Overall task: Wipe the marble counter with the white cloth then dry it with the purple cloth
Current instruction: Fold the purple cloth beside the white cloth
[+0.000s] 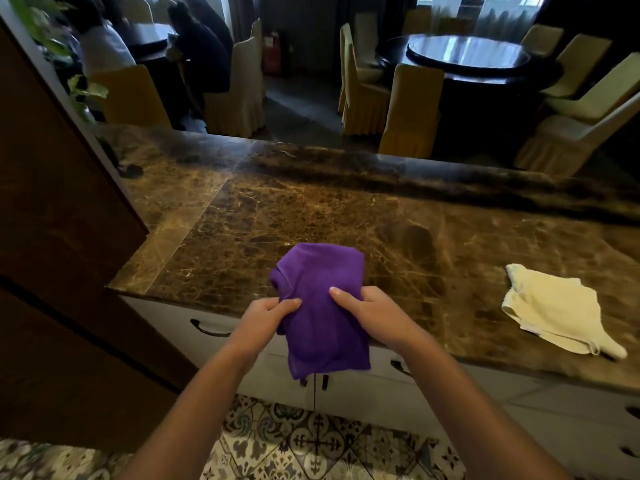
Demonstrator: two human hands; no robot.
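Note:
A folded purple cloth (322, 306) hangs over the near edge of the brown marble counter (311, 209). My left hand (266, 315) pinches its left side, thumb on top. My right hand (367, 311) grips its right side. The cloth's upper part lies over the counter and its lower part dangles in front of the cabinet. A crumpled white cloth (557, 308) lies flat on the counter to the right, apart from both hands.
A dark wooden panel (62, 237) borders the counter on the left. White cabinet drawers with dark handles (207, 329) sit below the counter. Beyond the far edge are a round dark dining table (467, 53), covered chairs and seated people (201, 53).

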